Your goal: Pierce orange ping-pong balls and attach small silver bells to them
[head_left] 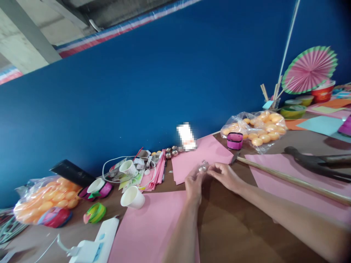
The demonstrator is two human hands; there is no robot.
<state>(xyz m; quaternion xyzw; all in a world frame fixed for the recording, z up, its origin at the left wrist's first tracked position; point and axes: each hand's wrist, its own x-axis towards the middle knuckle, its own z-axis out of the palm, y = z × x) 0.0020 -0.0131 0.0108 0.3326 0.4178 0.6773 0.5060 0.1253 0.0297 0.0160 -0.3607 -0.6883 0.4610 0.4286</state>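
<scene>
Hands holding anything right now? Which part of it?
Yes: a small shiny clear object, pinched between the fingertips of the left hand and right hand above the pink paper. It is too small and blurred to tell which part is gripped.

One tilted head-worn view looks forward and down, close over the table [236,233].

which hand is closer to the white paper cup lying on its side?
Left. The left hand sits just right of the white paper cup, over the pink sheet. The right hand is farther right, beyond the left.
</scene>
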